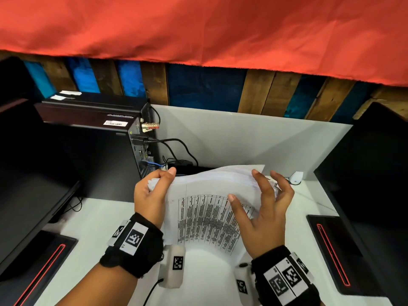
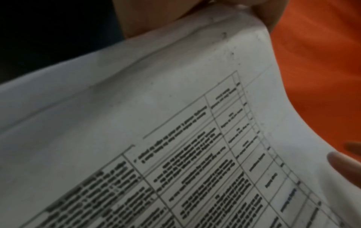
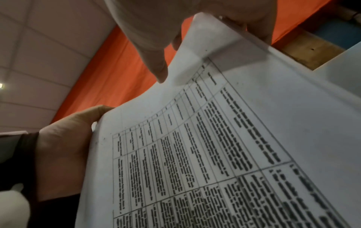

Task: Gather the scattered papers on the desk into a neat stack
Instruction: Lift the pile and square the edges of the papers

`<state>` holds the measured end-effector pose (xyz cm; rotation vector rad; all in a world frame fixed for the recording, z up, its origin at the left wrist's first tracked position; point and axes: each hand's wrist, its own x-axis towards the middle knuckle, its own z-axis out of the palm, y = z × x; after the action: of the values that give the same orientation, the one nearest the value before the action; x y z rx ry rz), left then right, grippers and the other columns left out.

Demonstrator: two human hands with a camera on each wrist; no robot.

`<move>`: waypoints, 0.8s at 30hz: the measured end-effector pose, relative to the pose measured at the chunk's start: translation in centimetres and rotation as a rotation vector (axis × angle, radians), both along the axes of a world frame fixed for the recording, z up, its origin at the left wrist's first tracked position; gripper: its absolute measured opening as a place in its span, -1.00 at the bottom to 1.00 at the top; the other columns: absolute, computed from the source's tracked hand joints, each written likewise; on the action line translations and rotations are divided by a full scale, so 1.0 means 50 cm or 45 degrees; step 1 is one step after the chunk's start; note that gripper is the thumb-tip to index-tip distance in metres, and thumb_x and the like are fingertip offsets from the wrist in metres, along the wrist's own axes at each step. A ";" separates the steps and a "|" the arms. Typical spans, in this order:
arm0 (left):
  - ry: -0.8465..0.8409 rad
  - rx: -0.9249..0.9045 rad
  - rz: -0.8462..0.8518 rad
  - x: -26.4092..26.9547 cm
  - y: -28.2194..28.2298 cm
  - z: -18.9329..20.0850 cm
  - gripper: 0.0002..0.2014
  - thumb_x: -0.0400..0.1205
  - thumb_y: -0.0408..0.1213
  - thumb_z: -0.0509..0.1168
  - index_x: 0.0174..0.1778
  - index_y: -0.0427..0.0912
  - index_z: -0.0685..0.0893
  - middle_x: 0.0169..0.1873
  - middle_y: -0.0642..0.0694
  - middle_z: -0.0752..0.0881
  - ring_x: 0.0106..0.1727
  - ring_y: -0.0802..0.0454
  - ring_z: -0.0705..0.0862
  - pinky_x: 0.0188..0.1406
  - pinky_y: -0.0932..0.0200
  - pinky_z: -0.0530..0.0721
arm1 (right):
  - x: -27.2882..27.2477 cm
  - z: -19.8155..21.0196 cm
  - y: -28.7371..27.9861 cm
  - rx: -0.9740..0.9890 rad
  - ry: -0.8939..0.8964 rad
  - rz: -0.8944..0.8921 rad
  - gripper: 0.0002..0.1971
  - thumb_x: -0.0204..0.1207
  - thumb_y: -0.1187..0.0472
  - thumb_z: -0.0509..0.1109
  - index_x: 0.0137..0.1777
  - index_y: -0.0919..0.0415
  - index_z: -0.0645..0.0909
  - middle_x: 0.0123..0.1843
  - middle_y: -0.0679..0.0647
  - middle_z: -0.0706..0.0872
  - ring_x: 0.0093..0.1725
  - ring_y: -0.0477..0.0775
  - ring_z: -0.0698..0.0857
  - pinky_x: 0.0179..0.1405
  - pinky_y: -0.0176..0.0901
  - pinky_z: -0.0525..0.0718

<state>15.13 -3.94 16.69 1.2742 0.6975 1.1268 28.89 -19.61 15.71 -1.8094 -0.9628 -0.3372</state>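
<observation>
A stack of white papers (image 1: pixel 205 208), its front sheet printed with a table, is held up on edge above the white desk (image 1: pixel 209 277). My left hand (image 1: pixel 150 195) grips the stack's left edge, thumb on the front sheet. At the right edge my right hand (image 1: pixel 265 213) has its fingers spread, thumb against the front sheet and the other fingers behind. The left wrist view shows the printed sheet (image 2: pixel 175 108) bowed, with a right fingertip (image 2: pixel 339 162) touching it. In the right wrist view the papers (image 3: pixel 215 123) curve between my right hand (image 3: pixel 175 23) and my left hand (image 3: pixel 64 146).
A black computer tower (image 1: pixel 95 140) with cables (image 1: pixel 176 151) stands at the back left. Dark monitors (image 1: pixel 28 173) (image 1: pixel 371 173) flank the desk, each with a red-striped base (image 1: pixel 39 261) (image 1: pixel 331 250). A white partition (image 1: pixel 242 140) and red cloth (image 1: pixel 198 29) rise behind. A small white device (image 1: pixel 295 177) lies back right.
</observation>
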 end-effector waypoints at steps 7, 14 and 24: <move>-0.009 0.070 -0.063 -0.013 0.008 0.000 -0.52 0.36 -0.02 0.29 -0.31 -0.50 0.62 -0.45 -0.09 0.69 -0.40 0.09 0.61 -0.39 0.34 0.57 | 0.004 0.016 -0.004 0.036 0.062 0.089 -0.46 0.27 -0.15 0.53 0.26 -0.07 0.56 0.53 0.05 0.21 0.48 0.06 0.39 0.41 -0.12 0.49; -0.027 0.078 -0.154 -0.025 0.013 -0.004 -0.65 0.38 -0.17 0.29 -0.29 -0.50 0.65 -0.46 -0.01 0.74 -0.38 0.14 0.64 -0.33 0.41 0.59 | 0.031 0.024 -0.001 0.008 0.210 0.221 -0.41 0.07 -0.22 0.60 0.13 -0.15 0.58 0.39 -0.03 0.42 0.44 -0.17 0.44 0.43 -0.30 0.45; -0.021 0.087 -0.145 -0.041 0.027 -0.014 -0.56 0.35 0.08 0.34 -0.28 -0.31 0.69 -0.40 -0.01 0.74 -0.36 0.08 0.67 -0.37 0.34 0.62 | 0.030 -0.001 -0.027 0.063 0.904 0.324 -0.27 0.00 0.15 0.77 0.25 0.02 0.63 -0.05 0.04 0.83 -0.01 -0.04 0.80 0.06 -0.13 0.78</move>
<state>13.09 -2.61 15.98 1.3439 0.5707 1.0745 30.40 -20.95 15.66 -1.5576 -0.6491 0.4179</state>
